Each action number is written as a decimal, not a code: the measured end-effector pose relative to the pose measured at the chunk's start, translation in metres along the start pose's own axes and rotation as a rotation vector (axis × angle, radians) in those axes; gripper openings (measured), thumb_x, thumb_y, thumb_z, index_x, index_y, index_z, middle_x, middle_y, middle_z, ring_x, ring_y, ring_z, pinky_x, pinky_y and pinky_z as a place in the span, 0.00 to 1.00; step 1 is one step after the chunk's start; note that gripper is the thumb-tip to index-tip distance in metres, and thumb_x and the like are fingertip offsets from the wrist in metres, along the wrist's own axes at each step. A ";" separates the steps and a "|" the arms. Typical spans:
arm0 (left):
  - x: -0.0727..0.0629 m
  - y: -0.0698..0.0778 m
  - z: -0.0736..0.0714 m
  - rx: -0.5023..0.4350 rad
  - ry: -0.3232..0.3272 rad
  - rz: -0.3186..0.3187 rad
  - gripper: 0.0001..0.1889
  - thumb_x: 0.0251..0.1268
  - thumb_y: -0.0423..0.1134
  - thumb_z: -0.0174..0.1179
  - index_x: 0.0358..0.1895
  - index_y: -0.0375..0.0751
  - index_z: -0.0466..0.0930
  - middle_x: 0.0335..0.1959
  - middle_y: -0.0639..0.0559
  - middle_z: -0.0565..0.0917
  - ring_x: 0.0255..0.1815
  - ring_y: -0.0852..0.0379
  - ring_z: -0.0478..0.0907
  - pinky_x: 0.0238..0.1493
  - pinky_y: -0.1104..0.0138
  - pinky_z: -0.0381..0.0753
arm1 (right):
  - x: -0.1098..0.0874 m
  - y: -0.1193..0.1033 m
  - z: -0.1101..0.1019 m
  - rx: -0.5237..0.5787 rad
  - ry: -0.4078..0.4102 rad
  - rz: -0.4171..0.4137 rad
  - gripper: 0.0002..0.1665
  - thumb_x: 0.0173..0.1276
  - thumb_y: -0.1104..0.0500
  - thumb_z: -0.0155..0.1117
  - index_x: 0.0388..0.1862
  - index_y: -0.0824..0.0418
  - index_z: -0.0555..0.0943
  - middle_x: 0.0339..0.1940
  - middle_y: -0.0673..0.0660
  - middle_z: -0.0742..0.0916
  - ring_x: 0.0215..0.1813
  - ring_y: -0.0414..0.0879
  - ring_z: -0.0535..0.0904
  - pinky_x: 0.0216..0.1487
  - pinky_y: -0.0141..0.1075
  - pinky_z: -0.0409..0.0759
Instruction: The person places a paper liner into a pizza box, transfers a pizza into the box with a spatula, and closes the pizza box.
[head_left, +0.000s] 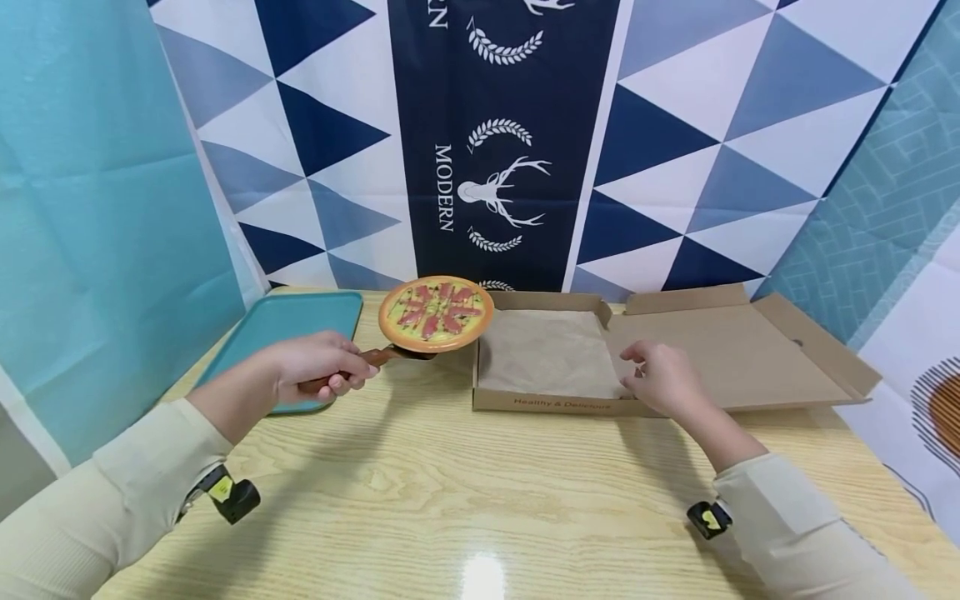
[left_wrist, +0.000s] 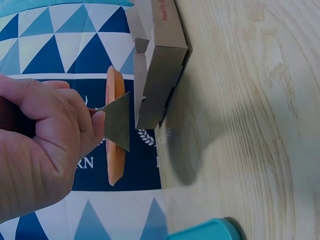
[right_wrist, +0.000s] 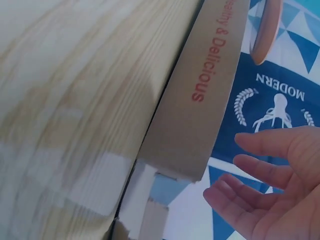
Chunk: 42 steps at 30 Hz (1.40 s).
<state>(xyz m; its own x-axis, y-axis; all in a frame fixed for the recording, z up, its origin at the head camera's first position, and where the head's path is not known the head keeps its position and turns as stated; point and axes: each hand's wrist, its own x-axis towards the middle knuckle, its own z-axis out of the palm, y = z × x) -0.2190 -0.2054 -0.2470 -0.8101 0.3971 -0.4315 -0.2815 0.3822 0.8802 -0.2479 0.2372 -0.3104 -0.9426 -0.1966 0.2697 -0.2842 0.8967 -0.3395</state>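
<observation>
My left grip is closed round the handle of a spatula that bears the pizza, raised by the left wall of the open pizza box; my right grip, fingers parted and holding nothing, hangs near that box's front right corner. I'd judge it best to keep the blade level and unhurried, since the pizza overhangs it on both sides and could tip. From my head, the pizza hides most of the blade, and whether it overlaps the box's inside is hard to tell.
</observation>
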 end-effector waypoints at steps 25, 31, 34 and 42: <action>0.022 0.024 0.026 0.064 -0.049 0.004 0.13 0.72 0.35 0.53 0.50 0.26 0.71 0.18 0.54 0.66 0.12 0.65 0.60 0.16 0.79 0.65 | -0.007 0.030 -0.001 0.069 -0.113 0.075 0.21 0.59 0.66 0.68 0.48 0.79 0.78 0.40 0.70 0.84 0.45 0.65 0.80 0.45 0.56 0.78; 0.029 0.029 0.035 0.077 -0.085 0.013 0.12 0.72 0.34 0.52 0.49 0.26 0.71 0.18 0.54 0.65 0.12 0.66 0.60 0.15 0.79 0.63 | -0.008 0.030 -0.002 0.078 -0.134 0.106 0.23 0.62 0.65 0.67 0.50 0.81 0.76 0.39 0.70 0.84 0.43 0.62 0.80 0.42 0.53 0.79; 0.035 0.030 0.039 0.069 -0.095 0.011 0.11 0.72 0.33 0.52 0.50 0.27 0.72 0.18 0.53 0.65 0.12 0.66 0.59 0.15 0.79 0.63 | -0.008 0.029 -0.001 0.080 -0.141 0.113 0.23 0.63 0.65 0.67 0.51 0.82 0.76 0.40 0.71 0.84 0.44 0.62 0.80 0.43 0.52 0.79; 0.047 0.030 0.051 0.069 -0.103 0.000 0.10 0.71 0.33 0.53 0.48 0.28 0.73 0.18 0.52 0.67 0.11 0.67 0.60 0.15 0.79 0.64 | -0.006 0.025 0.005 0.077 -0.145 0.115 0.23 0.63 0.65 0.66 0.51 0.81 0.76 0.41 0.71 0.83 0.43 0.61 0.80 0.43 0.51 0.80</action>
<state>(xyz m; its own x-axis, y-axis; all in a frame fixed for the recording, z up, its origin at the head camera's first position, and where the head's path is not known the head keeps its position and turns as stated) -0.2393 -0.1322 -0.2511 -0.7518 0.4799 -0.4523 -0.2421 0.4372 0.8662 -0.2500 0.2592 -0.3251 -0.9835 -0.1548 0.0940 -0.1803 0.8845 -0.4303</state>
